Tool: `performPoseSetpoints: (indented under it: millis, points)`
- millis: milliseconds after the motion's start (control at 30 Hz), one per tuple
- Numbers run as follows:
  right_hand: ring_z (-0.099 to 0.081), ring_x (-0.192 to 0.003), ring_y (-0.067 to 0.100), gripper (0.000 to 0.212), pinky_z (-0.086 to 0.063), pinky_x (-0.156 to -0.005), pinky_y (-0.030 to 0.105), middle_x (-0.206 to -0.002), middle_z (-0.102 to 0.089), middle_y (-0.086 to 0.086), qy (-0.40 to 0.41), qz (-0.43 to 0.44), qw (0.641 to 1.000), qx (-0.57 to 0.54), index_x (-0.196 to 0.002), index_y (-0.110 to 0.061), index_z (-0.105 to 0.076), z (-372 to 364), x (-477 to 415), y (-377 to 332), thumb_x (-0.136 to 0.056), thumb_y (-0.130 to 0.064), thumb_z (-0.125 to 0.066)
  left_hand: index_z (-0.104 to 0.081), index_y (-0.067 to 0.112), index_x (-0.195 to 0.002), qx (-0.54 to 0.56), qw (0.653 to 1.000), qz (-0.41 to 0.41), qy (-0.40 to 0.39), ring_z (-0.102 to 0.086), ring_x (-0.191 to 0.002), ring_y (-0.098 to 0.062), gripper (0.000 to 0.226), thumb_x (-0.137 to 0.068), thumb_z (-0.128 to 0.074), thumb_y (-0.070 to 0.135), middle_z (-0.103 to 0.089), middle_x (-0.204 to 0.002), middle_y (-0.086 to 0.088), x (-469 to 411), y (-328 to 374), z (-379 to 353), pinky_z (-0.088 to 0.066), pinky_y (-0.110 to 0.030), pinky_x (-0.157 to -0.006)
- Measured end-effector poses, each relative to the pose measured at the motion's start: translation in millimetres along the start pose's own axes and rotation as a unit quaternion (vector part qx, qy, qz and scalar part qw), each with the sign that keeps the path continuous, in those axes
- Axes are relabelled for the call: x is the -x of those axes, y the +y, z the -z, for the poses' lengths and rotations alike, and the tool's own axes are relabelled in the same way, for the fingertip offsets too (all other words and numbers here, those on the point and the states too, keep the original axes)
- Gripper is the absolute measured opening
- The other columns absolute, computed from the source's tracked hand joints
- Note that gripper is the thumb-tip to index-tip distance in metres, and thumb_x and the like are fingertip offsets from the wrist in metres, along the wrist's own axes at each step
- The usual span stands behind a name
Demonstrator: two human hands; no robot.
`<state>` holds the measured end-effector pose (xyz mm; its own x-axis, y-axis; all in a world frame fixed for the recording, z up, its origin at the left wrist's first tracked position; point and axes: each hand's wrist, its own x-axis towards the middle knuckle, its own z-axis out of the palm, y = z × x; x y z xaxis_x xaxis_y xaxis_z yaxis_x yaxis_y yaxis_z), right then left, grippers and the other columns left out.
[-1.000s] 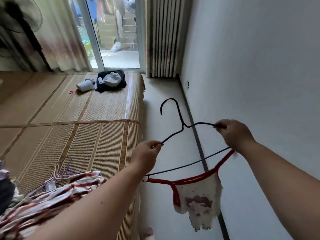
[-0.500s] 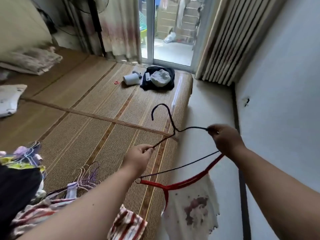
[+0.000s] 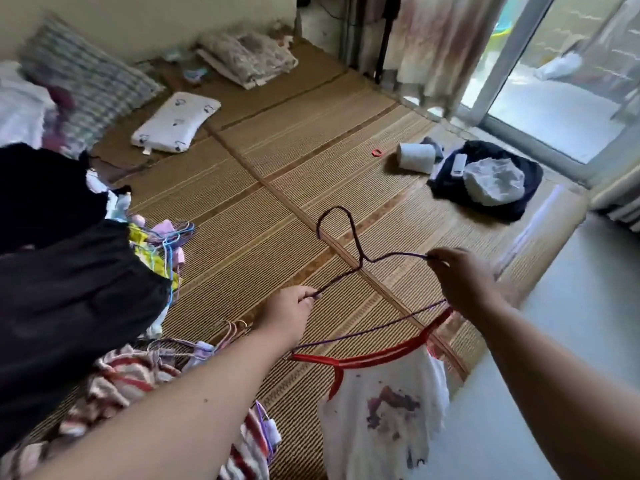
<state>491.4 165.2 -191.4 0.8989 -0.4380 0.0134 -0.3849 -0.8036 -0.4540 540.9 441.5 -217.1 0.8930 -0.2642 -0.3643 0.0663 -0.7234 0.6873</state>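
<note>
Left hand (image 3: 291, 311) is closed in a fingertip pinch on the lower end of the left shoulder of a thin, dark wire hanger (image 3: 362, 261), and the right hand (image 3: 464, 282) is pinched in the same way on the wire of the right shoulder. The hanger is thus held in the air between the two, tilted, hook uppermost, above the near edge of the woven mat (image 3: 277, 209). Below its bottom bar a small white garment (image 3: 381, 410) with red trim (image 3: 374, 356) is hung — the trim is stretched from one corner of the hanger to the other, and the printed cloth drops slack beneath it, partly over the pale floor (image 3: 571, 341). Exactly how the trim is caught at the corners cannot be made out. Little weight is to be expected: the wire looks thin and springy and would probably be bent out of shape if squeezed or pulled hard, while the garment is soft, limp and likely to slide along the smooth bar once that is tipped. Hold is best taken at the shoulders near the corners, or at the twisted neck under the hook for one-handed carrying — the garment itself is better gripped by its firmer red edging than by the thin cloth. A heap of clothes (image 3: 69, 289) with more hangers is seen to the left on the mat.
</note>
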Motion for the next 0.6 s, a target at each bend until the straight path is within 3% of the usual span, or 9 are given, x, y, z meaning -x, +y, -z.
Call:
performPoseSetpoints:
  millis: [100, 167, 267, 400, 500, 600]
  points:
    - [-0.059, -0.083, 0.025, 0.022, -0.033, -0.066, 0.023, -0.103, -0.066, 0.010, -0.015, 0.016, 1.000, -0.013, -0.108, -0.012, -0.070, -41, -62, 10, -0.090, -0.021, -0.060, -0.066, 0.029, -0.111, -0.008, 0.999, 0.028, 0.034, -0.052, -0.072, -0.005, 0.023, -0.097, -0.048, 0.027, -0.065, -0.095, 0.011, -57, -6, -15, -0.035, -0.014, -0.051]
    - [-0.054, -0.077, 0.022, 0.021, -0.034, -0.067, 0.024, -0.094, -0.064, 0.009, -0.030, 0.033, 0.999, -0.017, -0.106, -0.010, -0.070, -67, -94, 17, -0.089, -0.019, -0.061, -0.066, 0.029, -0.110, -0.026, 0.997, 0.042, 0.063, -0.052, -0.077, -0.008, 0.022, -0.096, -0.049, 0.028, -0.067, -0.099, 0.009, -90, -14, -25, -0.032, -0.015, -0.052]
    - [-0.062, -0.079, 0.029, 0.018, -0.039, -0.065, 0.027, -0.091, -0.067, 0.010, -0.079, 0.069, 0.995, -0.002, -0.102, -0.012, -0.072, -120, -138, 32, -0.088, -0.020, -0.062, -0.068, 0.027, -0.107, -0.059, 0.990, 0.078, 0.100, -0.052, -0.078, -0.009, 0.022, -0.095, -0.049, 0.026, -0.068, -0.099, 0.006, -136, -42, -49, -0.035, -0.019, -0.058]
    - [-0.065, -0.085, 0.029, 0.017, -0.039, -0.064, 0.026, -0.086, -0.068, 0.008, -0.163, 0.056, 0.985, 0.012, -0.100, -0.016, -0.071, -190, -168, 54, -0.089, -0.025, -0.061, -0.067, 0.027, -0.108, -0.081, 0.984, 0.130, 0.087, -0.059, -0.094, -0.016, 0.024, -0.093, -0.049, 0.022, -0.067, -0.108, 0.003, -176, -89, -85, -0.042, -0.022, -0.076]
    - [-0.064, -0.081, 0.027, 0.016, -0.032, -0.061, 0.024, -0.073, -0.058, 0.001, -0.211, 0.036, 0.977, 0.022, -0.097, -0.017, -0.069, -230, -180, 71, -0.090, -0.026, -0.058, -0.066, 0.027, -0.108, -0.067, 0.983, 0.149, 0.081, -0.061, -0.101, -0.017, 0.024, -0.091, -0.050, 0.019, -0.067, -0.110, 0.003, -200, -111, -105, -0.045, -0.024, -0.085]
    - [-0.064, -0.086, 0.027, 0.018, -0.033, -0.063, 0.023, -0.080, -0.062, 0.007, -0.223, 0.020, 0.974, 0.039, -0.102, -0.017, -0.067, -254, -186, 81, -0.092, -0.025, -0.056, -0.065, 0.029, -0.112, -0.070, 0.984, 0.148, 0.069, -0.060, -0.103, -0.018, 0.027, -0.088, -0.053, 0.023, -0.064, -0.113, 0.001, -215, -120, -119, -0.045, -0.025, -0.089]
